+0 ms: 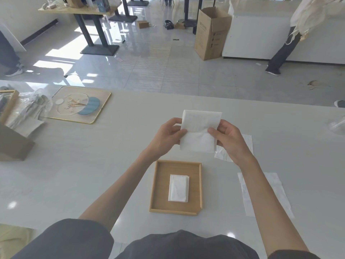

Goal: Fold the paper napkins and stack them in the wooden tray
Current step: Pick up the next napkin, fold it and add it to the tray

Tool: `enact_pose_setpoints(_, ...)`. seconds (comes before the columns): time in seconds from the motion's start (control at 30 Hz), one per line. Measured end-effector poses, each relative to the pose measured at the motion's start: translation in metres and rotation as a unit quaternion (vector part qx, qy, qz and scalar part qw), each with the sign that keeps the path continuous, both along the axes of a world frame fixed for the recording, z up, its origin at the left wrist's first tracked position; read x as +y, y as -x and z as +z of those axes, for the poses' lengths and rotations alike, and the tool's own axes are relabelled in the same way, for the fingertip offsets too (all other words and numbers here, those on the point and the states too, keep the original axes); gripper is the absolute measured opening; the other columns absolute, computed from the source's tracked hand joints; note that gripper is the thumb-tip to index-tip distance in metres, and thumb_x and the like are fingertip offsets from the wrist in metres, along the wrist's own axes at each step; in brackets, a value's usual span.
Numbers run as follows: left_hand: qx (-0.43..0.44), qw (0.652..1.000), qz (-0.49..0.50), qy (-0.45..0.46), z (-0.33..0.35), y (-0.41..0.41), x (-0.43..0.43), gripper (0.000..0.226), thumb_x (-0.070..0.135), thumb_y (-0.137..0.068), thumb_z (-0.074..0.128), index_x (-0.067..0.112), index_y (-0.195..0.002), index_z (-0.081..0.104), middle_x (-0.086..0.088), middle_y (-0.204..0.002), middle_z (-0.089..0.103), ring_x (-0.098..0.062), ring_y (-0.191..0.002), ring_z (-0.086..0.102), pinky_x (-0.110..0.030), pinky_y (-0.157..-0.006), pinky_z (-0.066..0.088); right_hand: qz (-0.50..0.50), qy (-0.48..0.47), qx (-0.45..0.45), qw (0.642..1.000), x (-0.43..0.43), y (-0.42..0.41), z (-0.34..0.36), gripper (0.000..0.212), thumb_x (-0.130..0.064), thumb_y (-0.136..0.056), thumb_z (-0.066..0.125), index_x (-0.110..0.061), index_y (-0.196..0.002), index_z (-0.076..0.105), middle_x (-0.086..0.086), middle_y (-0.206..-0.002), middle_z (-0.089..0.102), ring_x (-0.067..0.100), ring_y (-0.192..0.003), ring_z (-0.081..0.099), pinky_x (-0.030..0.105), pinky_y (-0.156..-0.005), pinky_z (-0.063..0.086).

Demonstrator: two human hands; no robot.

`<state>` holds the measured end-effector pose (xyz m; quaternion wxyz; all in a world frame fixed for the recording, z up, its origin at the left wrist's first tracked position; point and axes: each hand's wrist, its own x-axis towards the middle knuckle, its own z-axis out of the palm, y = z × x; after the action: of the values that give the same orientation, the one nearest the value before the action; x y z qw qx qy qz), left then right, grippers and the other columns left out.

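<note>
I hold a white paper napkin (199,131) above the white table, beyond the wooden tray (160,184). My left hand (166,137) pinches its left edge and my right hand (227,139) pinches its right edge at a crease across the middle. The napkin is partly folded, its upper half standing up. Inside the tray lies a small stack of folded napkins (178,188). More unfolded napkins lie flat on the table to the right: one (246,143) under my right hand, another (265,193) beside the tray.
A gold-rimmed decorative tray (80,104) lies at the far left of the table, with plastic bags and a cardboard box (13,144) beside it. A clear wrapper (337,125) sits at the right edge. People stand on the floor beyond, near a tall cardboard box (211,32).
</note>
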<state>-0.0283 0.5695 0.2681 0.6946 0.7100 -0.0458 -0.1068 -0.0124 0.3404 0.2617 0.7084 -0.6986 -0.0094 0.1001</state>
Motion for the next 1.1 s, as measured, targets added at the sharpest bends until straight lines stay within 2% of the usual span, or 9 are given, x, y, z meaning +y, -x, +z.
enact_pose_setpoints(0.27, 0.057, 0.996, 0.01, 0.069, -0.001, -0.001, 0.001, 0.018, 0.005, -0.102, 0.054, 0.001, -0.117, 0.063, -0.022, -0.112, 0.073, -0.032, -0.096, 0.071, -0.043, -0.09, 0.059, -0.037, 0.071, -0.143, 0.986, 0.004, 0.004, 0.002, 0.024, -0.002, -0.096, 0.064, -0.022, -0.102, 0.075, -0.021, -0.094, 0.075, -0.001, -0.095, 0.068, 0.013, -0.086, 0.048)
enact_pose_setpoints(0.4, 0.083, 0.985, 0.012, 0.149, 0.007, 0.001, 0.002, 0.019, -0.001, -0.103, 0.049, 0.005, -0.105, 0.066, -0.023, -0.124, 0.068, -0.025, -0.101, 0.07, -0.029, -0.08, 0.057, -0.009, 0.078, -0.216, 0.973, 0.0, 0.006, -0.001, 0.06, 0.018, -0.086, 0.052, -0.035, -0.083, 0.08, -0.02, -0.103, 0.072, 0.007, -0.107, 0.065, 0.017, -0.088, 0.046)
enact_pose_setpoints(0.6, 0.193, 0.96, 0.018, 0.201, 0.01, 0.0, 0.003, 0.037, 0.022, -0.103, 0.056, 0.004, -0.135, 0.051, -0.023, -0.127, 0.069, -0.031, -0.108, 0.069, -0.035, -0.091, 0.059, 0.03, 0.168, -0.282, 0.944, -0.004, 0.001, -0.009, 0.059, 0.023, -0.076, 0.048, -0.026, -0.08, 0.082, -0.008, -0.109, 0.067, 0.002, -0.091, 0.057, 0.015, -0.078, 0.042)
enact_pose_setpoints(0.73, 0.179, 0.97, 0.027, 0.164, 0.001, 0.001, 0.003, 0.039, 0.004, -0.097, 0.064, 0.005, -0.134, 0.053, -0.017, -0.127, 0.07, -0.024, -0.101, 0.071, -0.03, -0.089, 0.058, 0.041, 0.208, -0.304, 0.929, -0.004, 0.0, -0.013, 0.062, 0.023, -0.077, 0.049, -0.029, -0.084, 0.082, -0.011, -0.113, 0.065, 0.01, -0.097, 0.058, 0.018, -0.085, 0.042)
enact_pose_setpoints(0.8, 0.164, 0.975, 0.034, 0.148, -0.001, 0.001, 0.004, 0.039, -0.001, -0.095, 0.064, 0.007, -0.132, 0.056, -0.014, -0.127, 0.071, -0.024, -0.102, 0.07, -0.032, -0.092, 0.057, 0.045, 0.197, -0.26, 0.944, -0.001, 0.005, -0.011, 0.06, 0.016, -0.082, 0.045, -0.032, -0.088, 0.081, -0.013, -0.12, 0.066, 0.016, -0.109, 0.06, 0.019, -0.093, 0.044)
enact_pose_setpoints(0.87, 0.147, 0.979, 0.043, 0.135, -0.001, 0.001, 0.005, 0.039, -0.002, -0.094, 0.064, 0.01, -0.131, 0.059, -0.008, -0.126, 0.071, -0.021, -0.102, 0.071, -0.034, -0.091, 0.056, 0.035, 0.068, -0.139, 0.987, -0.001, 0.009, -0.007, 0.048, 0.004, -0.094, 0.043, -0.026, -0.103, 0.079, -0.008, -0.128, 0.069, 0.015, -0.121, 0.06, 0.024, -0.098, 0.046)
enact_pose_setpoints(0.93, 0.13, 0.982, 0.05, 0.131, 0.0, 0.001, 0.006, 0.04, -0.003, -0.093, 0.064, 0.013, -0.13, 0.06, -0.005, -0.125, 0.072, -0.018, -0.1, 0.071, -0.035, -0.086, 0.057, 0.028, -0.066, 0.002, 0.997, -0.001, 0.011, -0.004, 0.035, -0.019, -0.105, 0.041, -0.024, -0.124, 0.07, -0.003, -0.134, 0.068, 0.018, -0.124, 0.062, 0.034, -0.097, 0.051)
enact_pose_setpoints(1.0, 0.116, 0.983, 0.051, 0.131, 0.0, 0.002, 0.006, 0.04, -0.003, -0.093, 0.065, 0.014, -0.129, 0.061, -0.003, -0.123, 0.073, -0.017, -0.099, 0.072, -0.034, -0.083, 0.057, 0.044, -0.047, 0.06, 0.996, 0.003, 0.013, -0.006, 0.039, -0.048, -0.103, 0.047, -0.03, -0.134, 0.062, -0.006, -0.131, 0.068, 0.016, -0.118, 0.066, 0.035, -0.094, 0.055)
enact_pose_setpoints(1.1, 0.097, 0.987, 0.06, 0.118, -0.001, 0.003, 0.004, 0.038, -0.002, -0.092, 0.066, 0.015, -0.126, 0.063, -0.006, -0.123, 0.073, -0.019, -0.1, 0.072, -0.033, -0.081, 0.059, 0.036, 0.0, 0.068, 0.997, 0.015, 0.017, -0.015, 0.036, -0.034, -0.096, 0.067, -0.024, -0.13, 0.064, -0.009, -0.11, 0.074, 0.015, -0.108, 0.07, 0.035, -0.09, 0.059)
